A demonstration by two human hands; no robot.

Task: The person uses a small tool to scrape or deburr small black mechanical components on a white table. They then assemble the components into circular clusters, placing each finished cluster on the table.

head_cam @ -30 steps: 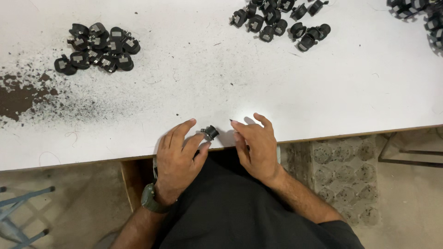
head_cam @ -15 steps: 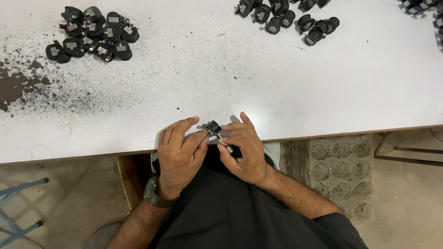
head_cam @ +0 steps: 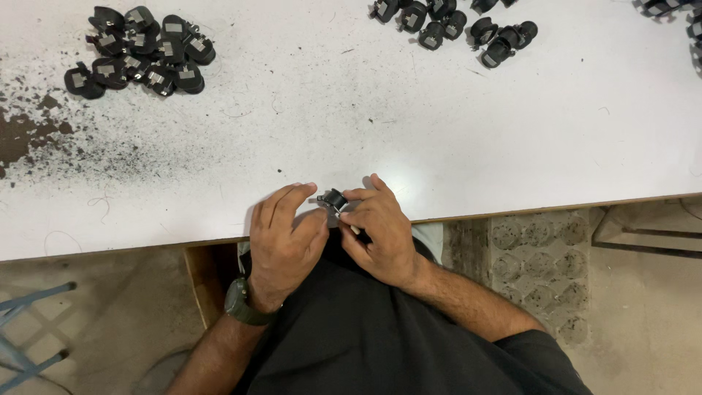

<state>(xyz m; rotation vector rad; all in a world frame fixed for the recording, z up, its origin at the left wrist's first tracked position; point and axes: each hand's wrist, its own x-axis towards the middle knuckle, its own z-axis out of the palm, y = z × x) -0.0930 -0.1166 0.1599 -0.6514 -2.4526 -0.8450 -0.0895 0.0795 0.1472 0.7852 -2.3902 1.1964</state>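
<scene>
A small black plastic part with a metal piece (head_cam: 333, 199) sits between my two hands at the near edge of the white table (head_cam: 351, 117). My left hand (head_cam: 284, 235) curls around its left side, thumb and fingers touching it. From the right, my right hand (head_cam: 378, 232) pinches the same part with its fingertips. A dark watch is on my left wrist.
A heap of similar black parts (head_cam: 139, 51) lies at the far left of the table, another group (head_cam: 457, 22) at the far middle, more (head_cam: 680, 14) at the far right corner. Dark worn patches (head_cam: 29, 135) mark the table's left side. Below is a concrete floor.
My right hand has closed in from the right onto the small part, which both hands now hold together. The view has shifted slightly downward.
</scene>
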